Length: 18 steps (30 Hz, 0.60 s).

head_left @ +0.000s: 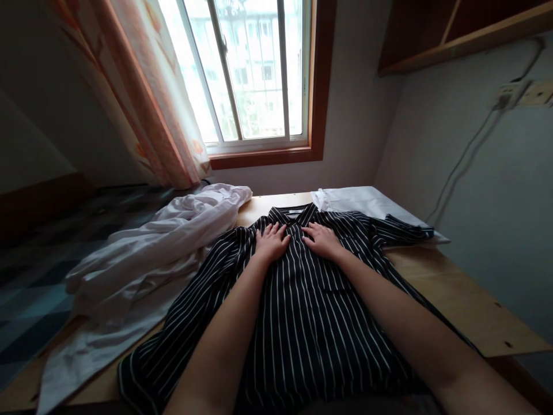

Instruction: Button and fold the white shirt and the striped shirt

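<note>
A black shirt with white stripes lies front up and spread out on a wooden board, its collar toward the window. My left hand rests flat on the shirt just below the left side of the collar, fingers spread. On the other side of the button line, my right hand lies with its fingers apart on the upper chest. Both hands press on the cloth and hold nothing. The left sleeve stretches down toward the near edge; the right sleeve reaches out over a folded white garment.
Crumpled white cloth lies along the left side, beside a checked bed cover. The folded white garment is at the back right. Behind are a window and curtain; a cable hangs at right.
</note>
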Each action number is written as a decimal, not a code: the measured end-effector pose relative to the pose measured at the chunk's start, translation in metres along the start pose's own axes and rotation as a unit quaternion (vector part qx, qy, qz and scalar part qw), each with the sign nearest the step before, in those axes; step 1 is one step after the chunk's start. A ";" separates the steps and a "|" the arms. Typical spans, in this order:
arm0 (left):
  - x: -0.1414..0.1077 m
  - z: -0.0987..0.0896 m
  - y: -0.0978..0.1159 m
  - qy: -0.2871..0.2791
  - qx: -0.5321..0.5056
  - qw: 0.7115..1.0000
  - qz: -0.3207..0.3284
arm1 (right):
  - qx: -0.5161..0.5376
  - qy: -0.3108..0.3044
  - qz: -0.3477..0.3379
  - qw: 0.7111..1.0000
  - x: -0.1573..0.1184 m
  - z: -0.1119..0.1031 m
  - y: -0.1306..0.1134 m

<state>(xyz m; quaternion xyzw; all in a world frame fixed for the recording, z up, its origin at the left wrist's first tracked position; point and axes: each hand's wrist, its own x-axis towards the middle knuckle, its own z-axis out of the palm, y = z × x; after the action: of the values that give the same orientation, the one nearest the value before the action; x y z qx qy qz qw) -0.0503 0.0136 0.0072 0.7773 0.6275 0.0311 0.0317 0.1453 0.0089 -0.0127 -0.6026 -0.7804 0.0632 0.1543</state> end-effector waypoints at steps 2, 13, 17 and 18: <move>-0.005 -0.001 0.002 -0.009 0.000 1.000 -0.008 | 0.002 0.008 -0.017 1.000 -0.004 -0.003 -0.001; -0.020 -0.001 0.005 -0.008 -0.010 1.000 -0.015 | -0.044 0.197 0.069 0.977 0.023 -0.073 0.075; -0.019 -0.002 0.004 -0.007 -0.009 1.000 -0.018 | -0.080 0.073 0.168 0.980 0.028 -0.083 0.121; -0.019 -0.002 0.004 -0.007 -0.008 1.000 -0.019 | -0.084 0.044 0.180 0.979 0.026 -0.082 0.128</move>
<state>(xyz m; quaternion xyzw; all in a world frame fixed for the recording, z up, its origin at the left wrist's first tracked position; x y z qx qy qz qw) -0.0505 -0.0058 0.0092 0.7649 0.6420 0.0304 0.0428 0.2830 0.0611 0.0325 -0.7461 -0.6543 -0.0026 0.1233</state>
